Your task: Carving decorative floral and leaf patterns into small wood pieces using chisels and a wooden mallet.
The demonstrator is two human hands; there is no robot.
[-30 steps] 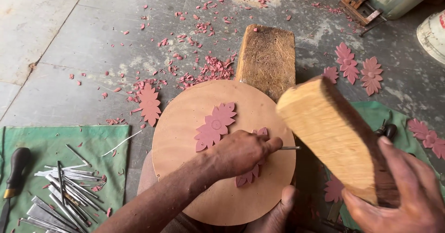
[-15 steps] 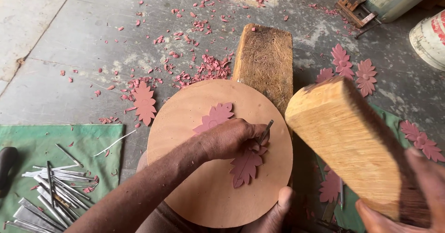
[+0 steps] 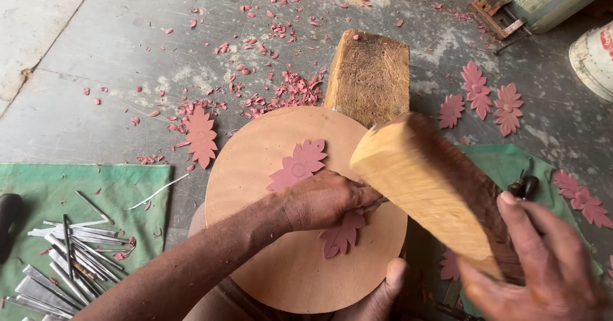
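My left hand (image 3: 322,199) is down on the round wooden board (image 3: 255,168), fingers curled around a thin metal chisel (image 3: 377,201). Only a sliver of the chisel shows past my knuckles, at about 3 o'clock from the hand. I hold it low and tight, I think to keep the tip steady on the work.

My right hand (image 3: 543,263) is clenched around the dark end of the wooden mallet (image 3: 428,193). The pale striking end hangs over the chisel, close above my left knuckles, tilted toward 10 o'clock. The block is thick and looks heavy, so I grip it far back for swing.

The reddish leaf cutout (image 3: 299,166) lies flat on the board, partly under my left hand. One part pokes out at 11 o'clock, another at 6 o'clock (image 3: 341,235). It sits near the board's middle, which gives it firm backing all round.

At 12 o'clock from the board stands a rough wood block (image 3: 370,72), touching its rim. Finished flower pieces (image 3: 479,91) lie on the floor at 2 o'clock, and red shavings (image 3: 287,91) are scattered at 11. More metal tools (image 3: 64,257) wait on the green cloth (image 3: 38,187) at 8 o'clock.
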